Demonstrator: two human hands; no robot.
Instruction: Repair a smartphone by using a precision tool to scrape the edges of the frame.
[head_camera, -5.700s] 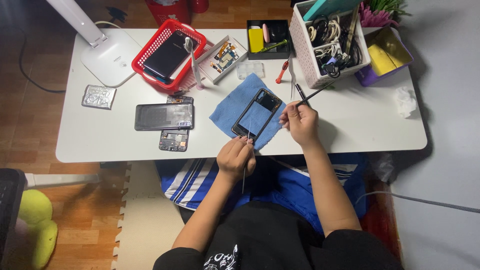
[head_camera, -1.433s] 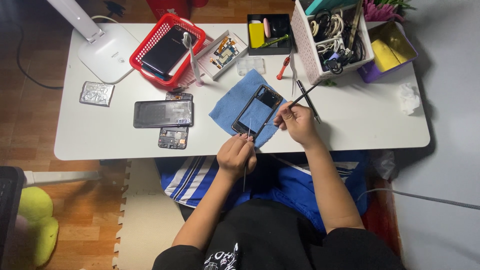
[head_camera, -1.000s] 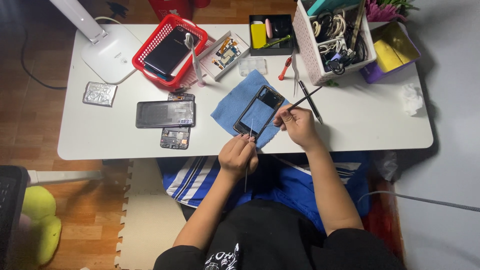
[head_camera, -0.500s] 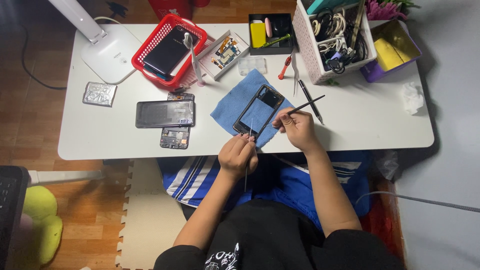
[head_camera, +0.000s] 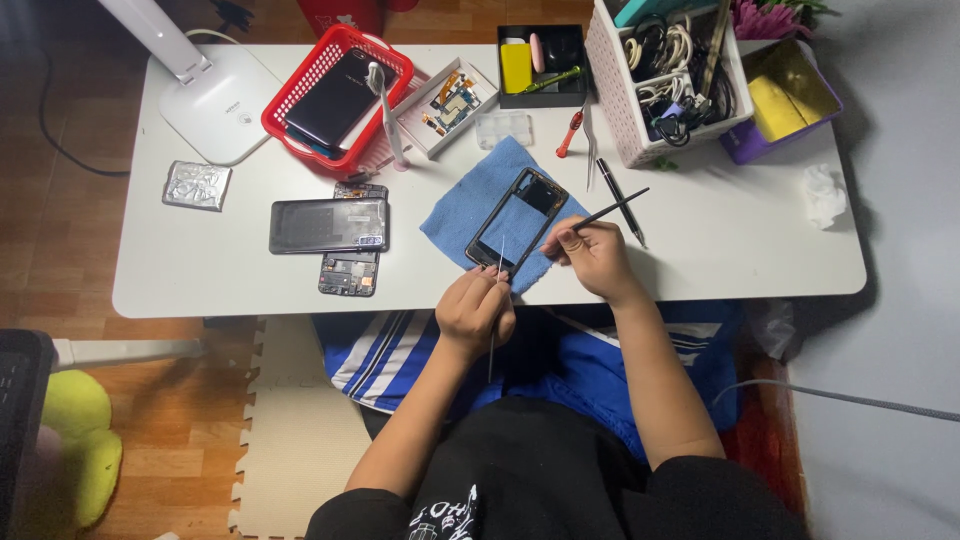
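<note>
A black phone frame (head_camera: 515, 222) lies on a blue cloth (head_camera: 470, 205) near the front edge of the white table (head_camera: 720, 240). My left hand (head_camera: 475, 310) is closed on thin metal tweezers (head_camera: 497, 290) whose tip touches the frame's near end. My right hand (head_camera: 592, 255) grips a thin black stick tool (head_camera: 610, 209) just right of the frame, its tip pointing toward the frame.
A dark phone back cover (head_camera: 328, 225) and a circuit board (head_camera: 348, 273) lie to the left. A red basket (head_camera: 335, 95), a parts tray (head_camera: 445, 105), a black tray (head_camera: 540, 65), a white cable basket (head_camera: 665, 75), a purple box (head_camera: 785, 95) and a lamp base (head_camera: 210, 100) line the back.
My right hand has tilted the black stick tool lower and brought its tip closer to the frame. My left hand with the tweezers has stayed at the frame's near end.
</note>
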